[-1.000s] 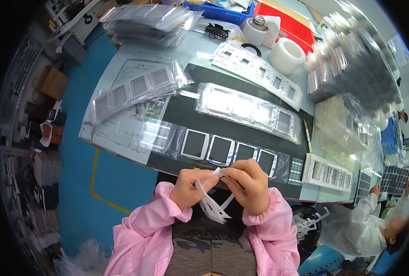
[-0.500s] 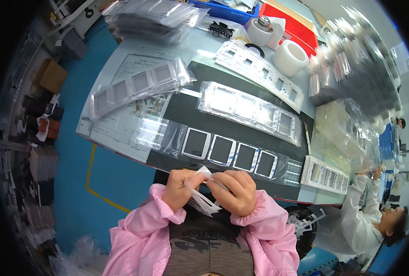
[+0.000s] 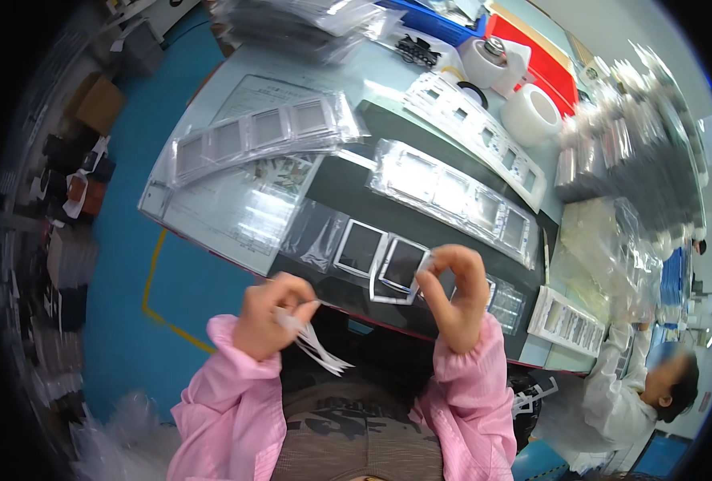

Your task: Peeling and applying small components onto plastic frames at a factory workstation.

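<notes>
My left hand (image 3: 272, 317) pinches a bundle of thin white strips (image 3: 324, 353), which hangs down in front of my body. My right hand (image 3: 461, 293), thumb and forefinger brought together, holds a thin white rectangular frame (image 3: 389, 300) by its right side. That frame hangs over a row of dark windows with white borders (image 3: 361, 250), laid on clear film at the near table edge. The row's right part is largely covered by my right hand. Whether the held frame touches the window under it, I cannot tell.
Clear-wrapped window strips lie behind the row (image 3: 452, 192) and at left (image 3: 252, 136). Farther back are a white cut-out panel (image 3: 478, 132), a white roll (image 3: 530, 115) and a red bin (image 3: 544, 68). Bagged stacks (image 3: 624, 144) stand right; a person (image 3: 636, 385) sits there.
My hands have parted. The left moved left and kept the white strips; the right moved right and up to the row with a white frame. The view has shifted slightly.
</notes>
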